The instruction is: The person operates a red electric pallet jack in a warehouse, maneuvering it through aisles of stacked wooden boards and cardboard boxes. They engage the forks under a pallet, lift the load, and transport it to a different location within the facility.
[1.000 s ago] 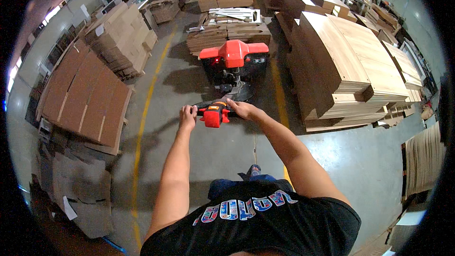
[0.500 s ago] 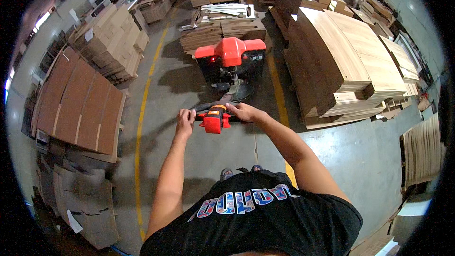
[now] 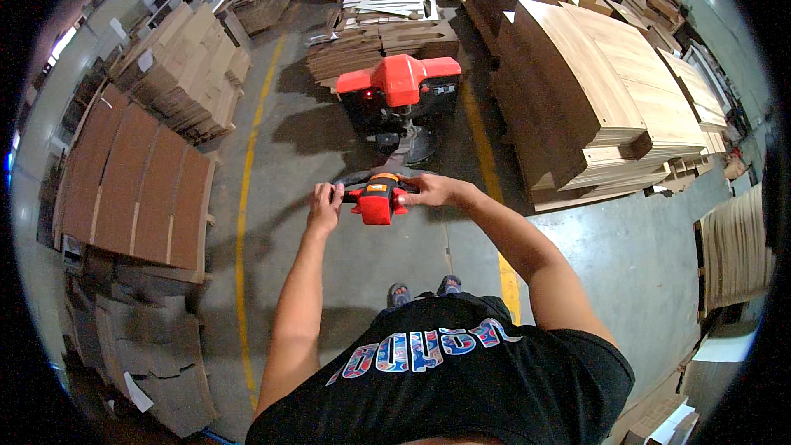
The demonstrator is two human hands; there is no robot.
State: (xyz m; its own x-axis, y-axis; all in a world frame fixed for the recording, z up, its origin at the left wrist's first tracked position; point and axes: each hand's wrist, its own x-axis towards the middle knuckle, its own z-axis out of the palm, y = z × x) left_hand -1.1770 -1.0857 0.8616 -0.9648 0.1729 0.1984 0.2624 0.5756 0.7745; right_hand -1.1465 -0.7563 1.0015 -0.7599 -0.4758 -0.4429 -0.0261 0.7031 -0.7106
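A red and black powered pallet truck (image 3: 400, 86) stands in front of me on the concrete floor, loaded with a stack of flat cardboard (image 3: 383, 37). Its tiller ends in a red handle head (image 3: 377, 198) with black grips. My left hand (image 3: 324, 204) is closed around the left grip. My right hand (image 3: 434, 189) is closed around the right grip. Both arms reach straight forward.
Tall stacks of curved plywood sheets (image 3: 593, 91) stand to the right. Brown cardboard sheets on pallets (image 3: 140, 181) and more cardboard stacks (image 3: 185, 66) line the left. Yellow floor lines (image 3: 245, 222) mark a lane. Loose cardboard lies at lower left (image 3: 156, 363).
The truck and its handle have come nearer to me, and the stacks on both sides have slid past. Both hands keep their grip on the handle.
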